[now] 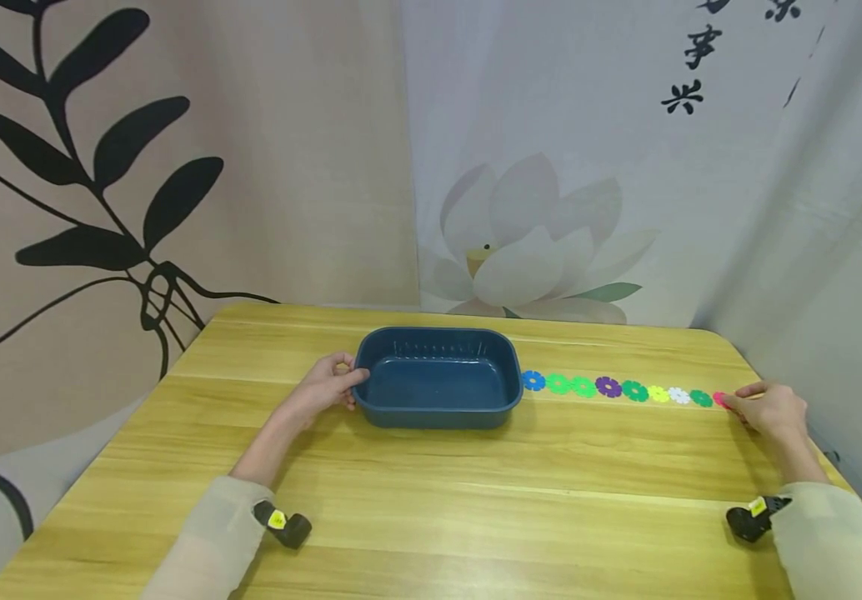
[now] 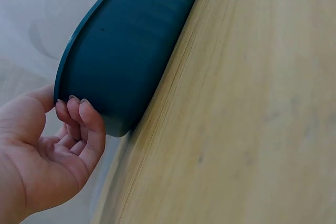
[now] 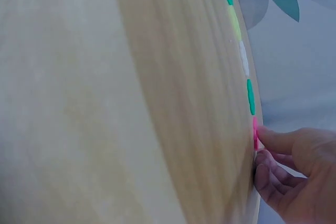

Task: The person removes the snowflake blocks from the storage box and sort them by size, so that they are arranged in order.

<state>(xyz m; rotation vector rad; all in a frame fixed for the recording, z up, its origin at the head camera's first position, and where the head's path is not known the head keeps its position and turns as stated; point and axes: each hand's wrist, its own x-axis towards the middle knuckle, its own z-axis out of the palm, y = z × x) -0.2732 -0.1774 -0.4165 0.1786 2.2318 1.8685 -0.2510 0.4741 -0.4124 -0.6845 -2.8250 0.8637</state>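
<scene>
A dark blue rectangular basin [image 1: 442, 419] stands on the table, its inside bare. My left hand [image 1: 322, 385] grips its left end, thumb over the rim. In the left wrist view, this hand's [image 2: 50, 156] fingers curl against the outside of the basin [image 2: 115, 51]. From the basin's right side runs a row of flat, flower-shaped plastic discs [image 1: 608, 387] in blue, greens, purple, yellow and white. At the row's far right end my right hand [image 1: 772, 412] pinches a pink disc [image 1: 719, 399]. The right wrist view shows the thumb at that pink disc [image 3: 255, 132], which lies in line with the others.
The wooden table [image 1: 431, 500] has its back edge against a printed curtain [image 1: 326, 167] with leaf and lotus designs. Another curtain [image 1: 851, 250] hangs along the right side. Small black wrist cameras [image 1: 292, 529] sit on both forearms, low over the table.
</scene>
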